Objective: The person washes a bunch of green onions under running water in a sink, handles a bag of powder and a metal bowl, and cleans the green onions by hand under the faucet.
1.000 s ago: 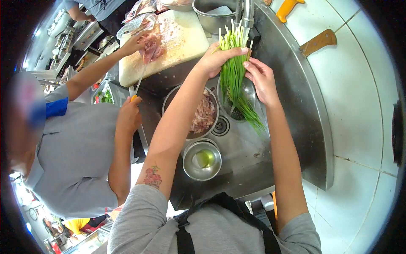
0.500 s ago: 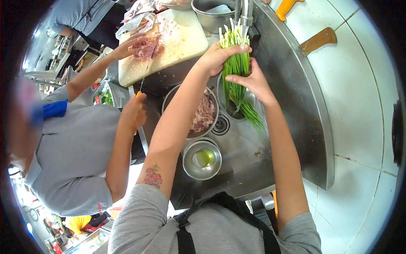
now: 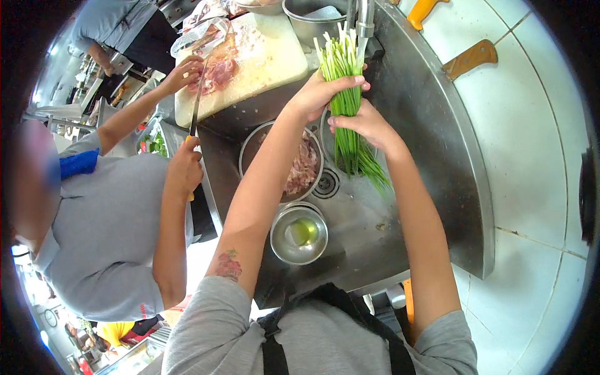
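Observation:
A bundle of long green stalks with pale ends (image 3: pixel 347 103) hangs over the sink, beside the faucet (image 3: pixel 365 25). My left hand (image 3: pixel 325 92) is wrapped round its upper part, thumb across the stalks. Lower down, my right hand (image 3: pixel 367 122) closes round the same bundle with its thumb in front. The green tips droop over a metal bowl (image 3: pixel 326 140) that they partly hide. Left of it stands a bowl of cut meat (image 3: pixel 301 167), partly behind my left forearm. A small metal bowl with yellow-green liquid (image 3: pixel 300 234) sits nearer to me.
At the left a co-worker (image 3: pixel 112 225) holds a knife (image 3: pixel 198 103) over meat (image 3: pixel 219 74) on a white cutting board (image 3: pixel 275 56). A metal pot (image 3: pixel 312 28) stands behind the sink. A cleaver (image 3: pixel 472 59) and an orange handle (image 3: pixel 426 11) lie at the right wall.
My right hand has moved left and closed round the bundle, and the stalks are gathered more tightly. The co-worker's knife has shifted left and their other hand has lifted off the meat.

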Tool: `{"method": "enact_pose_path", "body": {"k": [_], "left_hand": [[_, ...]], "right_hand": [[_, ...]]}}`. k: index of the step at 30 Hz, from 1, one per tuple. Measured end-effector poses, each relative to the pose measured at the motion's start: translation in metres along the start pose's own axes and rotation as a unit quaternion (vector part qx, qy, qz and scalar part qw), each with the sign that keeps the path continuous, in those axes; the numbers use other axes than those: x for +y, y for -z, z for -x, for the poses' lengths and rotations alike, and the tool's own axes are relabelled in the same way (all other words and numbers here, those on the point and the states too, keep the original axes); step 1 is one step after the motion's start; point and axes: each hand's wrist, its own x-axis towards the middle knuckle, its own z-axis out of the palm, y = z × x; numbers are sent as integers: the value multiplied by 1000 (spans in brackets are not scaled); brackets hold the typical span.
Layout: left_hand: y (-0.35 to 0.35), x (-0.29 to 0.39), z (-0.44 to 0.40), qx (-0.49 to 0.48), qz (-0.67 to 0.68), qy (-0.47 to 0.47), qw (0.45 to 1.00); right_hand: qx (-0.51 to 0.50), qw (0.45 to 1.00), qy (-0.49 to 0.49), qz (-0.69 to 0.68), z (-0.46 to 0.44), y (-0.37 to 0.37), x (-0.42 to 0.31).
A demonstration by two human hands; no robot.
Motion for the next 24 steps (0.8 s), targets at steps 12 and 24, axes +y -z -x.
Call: {"method": "enact_pose_path", "body": {"k": [12,24], "left_hand": [[1,12,1,104,-25,6,994],[-4,-2,12,79,-11,80,994]], "right_hand": [[213,975,55,-33,12,14,-6],[282,959,-3,-3,32,18,-9]]}}
